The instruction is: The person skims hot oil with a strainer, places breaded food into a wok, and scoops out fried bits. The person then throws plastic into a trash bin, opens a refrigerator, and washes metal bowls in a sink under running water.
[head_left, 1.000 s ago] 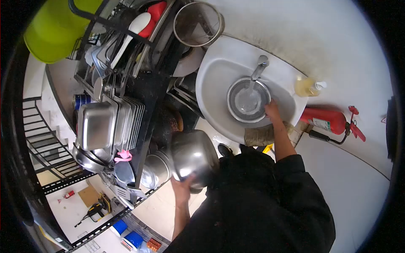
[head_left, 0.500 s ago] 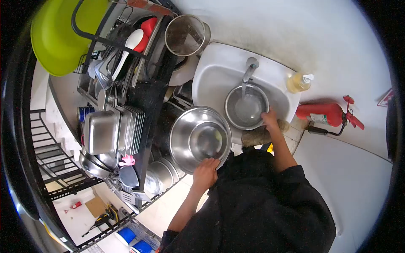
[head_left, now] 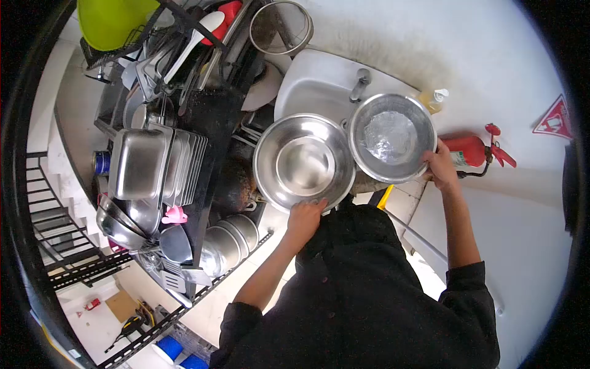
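Observation:
My left hand (head_left: 307, 220) grips the near rim of a wide stainless steel mixing bowl (head_left: 270, 178), held in front of my body by the sink's left side. A smaller metal bowl (head_left: 362, 160) with clear water (head_left: 390, 136) in it is in my right hand (head_left: 441, 165), fingers closed on its right rim. Both bowls are close side by side, covering the front of the white sink (head_left: 301, 86). Behind the smaller bowl is the faucet (head_left: 361, 83), with no stream visible from it.
A soap bottle (head_left: 435, 99) stands on the sink's right corner, and a red fire extinguisher (head_left: 470, 150) is further right. To my left, a black rack (head_left: 212, 123) carries stacked metal pans (head_left: 144, 163), utensils and pots (head_left: 224, 246). A strainer (head_left: 281, 27) sits beyond it.
My right hand has lifted the smaller bowl out of the sink, up and to the right. Water no longer runs from the faucet. The wide bowl has shifted slightly up and right in view.

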Motion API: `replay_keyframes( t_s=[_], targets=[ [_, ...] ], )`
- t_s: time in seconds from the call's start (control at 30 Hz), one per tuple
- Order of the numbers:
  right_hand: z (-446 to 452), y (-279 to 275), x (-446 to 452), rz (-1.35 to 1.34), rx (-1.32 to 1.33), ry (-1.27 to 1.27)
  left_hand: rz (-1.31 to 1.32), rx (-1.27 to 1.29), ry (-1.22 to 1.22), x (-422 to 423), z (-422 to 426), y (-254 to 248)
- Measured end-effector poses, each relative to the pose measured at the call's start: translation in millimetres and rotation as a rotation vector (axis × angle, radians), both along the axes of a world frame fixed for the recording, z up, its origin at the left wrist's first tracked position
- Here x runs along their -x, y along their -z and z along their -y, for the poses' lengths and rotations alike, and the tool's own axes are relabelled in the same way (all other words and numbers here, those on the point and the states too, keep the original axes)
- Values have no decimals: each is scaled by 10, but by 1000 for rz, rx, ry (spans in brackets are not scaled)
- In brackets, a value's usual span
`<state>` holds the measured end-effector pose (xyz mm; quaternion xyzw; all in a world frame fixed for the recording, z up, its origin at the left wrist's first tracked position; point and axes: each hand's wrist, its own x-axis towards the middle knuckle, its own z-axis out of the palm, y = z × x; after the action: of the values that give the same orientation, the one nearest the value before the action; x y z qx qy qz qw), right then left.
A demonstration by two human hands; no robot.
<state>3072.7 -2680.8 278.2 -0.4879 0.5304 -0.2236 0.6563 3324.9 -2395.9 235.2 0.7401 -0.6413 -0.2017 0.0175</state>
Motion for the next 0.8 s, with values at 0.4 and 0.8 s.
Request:
replay_keyframes(
  t_s=[0.4,0.8],
  targets=[
    [-377,-384,-571,-39,531,27,-84,105,26,89,-126,229],
    [-705,-574,-1093,-151,829,104,-29,9,48,85,-161,136]
  ],
)
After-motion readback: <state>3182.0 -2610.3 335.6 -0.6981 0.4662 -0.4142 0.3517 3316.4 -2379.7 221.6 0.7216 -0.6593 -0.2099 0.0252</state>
